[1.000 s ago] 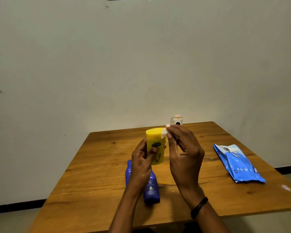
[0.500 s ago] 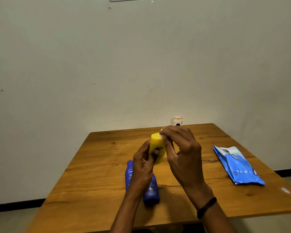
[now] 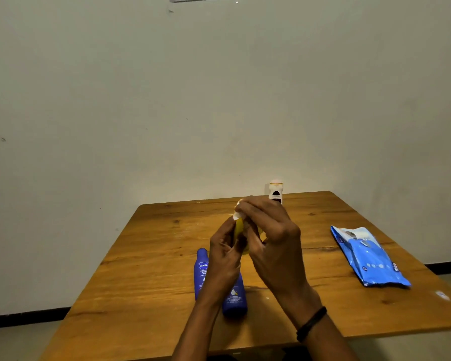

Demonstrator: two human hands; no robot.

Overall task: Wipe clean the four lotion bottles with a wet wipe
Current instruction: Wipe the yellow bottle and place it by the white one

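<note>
Left hand (image 3: 225,254) grips yellow bottle (image 3: 238,226) above worktop (image 3: 151,256), right hand (image 3: 271,238) pinching wipe (image 3: 237,215) onto its top; risk: wet plastic may slip from the grip and fall onto blue bottles (image 3: 235,295) below

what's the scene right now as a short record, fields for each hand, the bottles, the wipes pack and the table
left hand: grips the yellow bottle from the left, held above the table
right hand: presses a white wet wipe on the top of the yellow bottle
blue bottles: two lie side by side near the front edge, one labelled Nivea, the other partly behind the left forearm
white bottle: upright at the far edge
wipes pack: blue, lying flat on the right
table: wooden
wristband: black, on right wrist
</note>
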